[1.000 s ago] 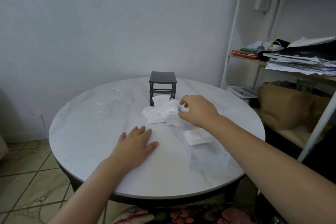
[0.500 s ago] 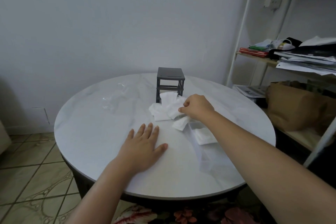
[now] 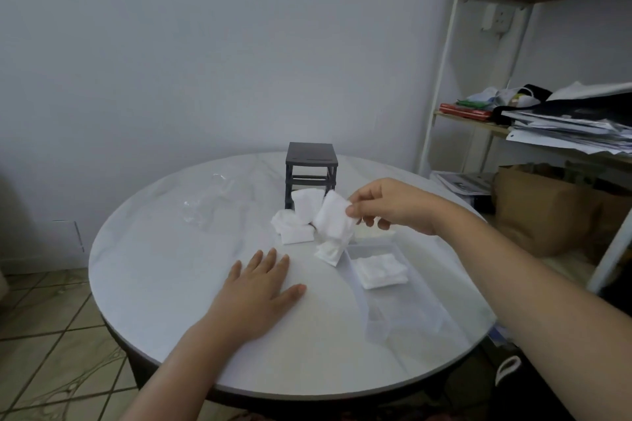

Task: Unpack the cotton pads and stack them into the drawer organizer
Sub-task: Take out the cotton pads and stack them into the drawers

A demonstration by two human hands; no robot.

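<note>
Barely started imo: right hand (image 3: 386, 207) pinches some cotton pads (image 3: 333, 219), left hand (image 3: 254, 287) spread flat on the surface (image 3: 164, 270). Few in the clear tray (image 3: 424, 287) at 3 o'clock, loose pile (image 3: 295, 222) waiting.

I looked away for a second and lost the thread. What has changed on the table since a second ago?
The right hand, which was down on the loose heap of white cotton pads, has lifted a few white pads off the round marble table, pinched at their top edge. The left hand stays flat on the table; the dark drawer frame and clear plastic tray have not moved.
</note>
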